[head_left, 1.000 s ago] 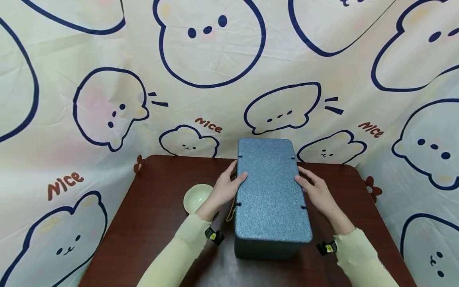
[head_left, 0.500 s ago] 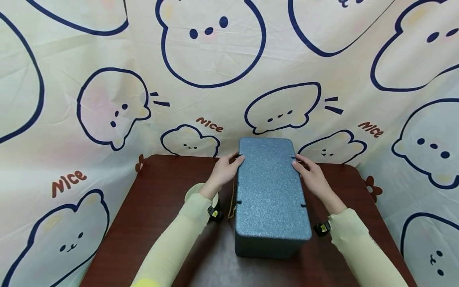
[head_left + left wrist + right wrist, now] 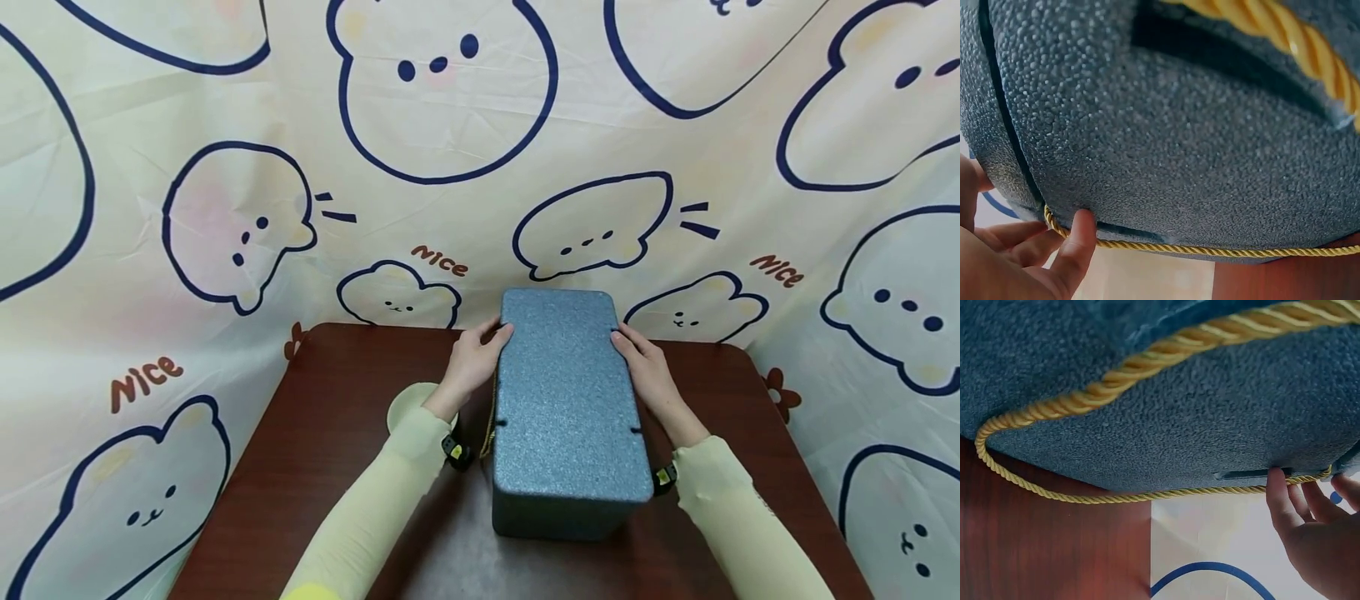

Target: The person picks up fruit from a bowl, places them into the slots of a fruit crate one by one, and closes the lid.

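A blue-grey speckled foam box (image 3: 570,417) with a lid stands in the middle of the table, its lid edge notched. My left hand (image 3: 474,354) grips the far left edge, thumb on the lid's rim and fingers down the side. Opposite it, my right hand (image 3: 648,367) grips the far right edge in much the same way. Twisted gold cord (image 3: 1241,252) runs along the left side to the fingertips at the lid seam. Another gold cord (image 3: 1116,499) loops along the right side, with the right fingertips beside it near a dark slot (image 3: 1244,474).
A pale green bowl (image 3: 405,402) sits left of the box, partly covered by the left forearm. Beneath everything is a dark red-brown table (image 3: 330,400). A curtain (image 3: 247,358) printed with cartoon bears hangs behind and on both sides.
Both hands have slid away from the body along the box's long sides, from about the middle to the far notches. The left forearm now covers part of the bowl. The box has barely moved.
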`<control>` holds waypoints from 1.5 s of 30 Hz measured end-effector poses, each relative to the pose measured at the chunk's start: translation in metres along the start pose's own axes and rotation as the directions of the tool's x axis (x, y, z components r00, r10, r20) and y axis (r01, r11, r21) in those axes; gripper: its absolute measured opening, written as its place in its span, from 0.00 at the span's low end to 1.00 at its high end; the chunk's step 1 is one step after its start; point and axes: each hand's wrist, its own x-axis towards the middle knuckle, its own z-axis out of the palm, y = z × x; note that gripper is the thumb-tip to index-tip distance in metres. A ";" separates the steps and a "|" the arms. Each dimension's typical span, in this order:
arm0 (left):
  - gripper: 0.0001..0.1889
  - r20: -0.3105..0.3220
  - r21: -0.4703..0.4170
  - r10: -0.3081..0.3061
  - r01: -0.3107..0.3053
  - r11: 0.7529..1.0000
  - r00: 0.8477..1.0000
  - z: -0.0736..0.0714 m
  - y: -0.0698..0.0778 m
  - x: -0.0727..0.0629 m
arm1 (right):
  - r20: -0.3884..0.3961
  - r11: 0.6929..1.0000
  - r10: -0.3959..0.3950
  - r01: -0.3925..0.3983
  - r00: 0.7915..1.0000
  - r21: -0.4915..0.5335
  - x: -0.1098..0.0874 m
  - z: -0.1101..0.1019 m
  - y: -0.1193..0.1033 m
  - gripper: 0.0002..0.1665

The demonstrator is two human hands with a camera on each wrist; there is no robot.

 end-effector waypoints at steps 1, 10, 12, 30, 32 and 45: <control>0.33 -0.001 -0.004 -0.001 0.001 1.000 1.000 0.000 -0.001 0.000 | 0.000 1.000 0.002 -0.002 1.000 0.003 0.000 0.000 0.001 0.42; 0.32 -0.021 -0.007 -0.002 0.002 1.000 1.000 0.001 -0.001 0.001 | -0.028 0.997 0.011 -0.009 1.000 0.070 0.002 0.001 -0.001 0.41; 0.31 -0.024 -0.011 0.003 -0.004 1.000 1.000 0.001 0.001 0.003 | -0.034 0.997 0.014 -0.011 0.999 0.078 0.001 0.000 -0.005 0.41; 0.28 -0.054 -0.150 -0.003 -0.005 0.989 0.999 0.000 0.007 -0.001 | -0.101 0.993 -0.026 0.037 0.995 0.113 0.000 0.003 -0.009 0.33; 0.27 -0.058 -0.149 0.008 -0.017 0.989 0.998 0.001 0.007 -0.001 | -0.116 0.992 -0.020 0.034 0.993 0.120 -0.001 0.004 -0.009 0.33; 0.30 -0.030 -0.006 0.006 -0.006 1.000 1.000 0.003 0.002 0.000 | -0.067 0.995 0.033 -0.026 0.997 0.095 -0.004 0.005 -0.002 0.39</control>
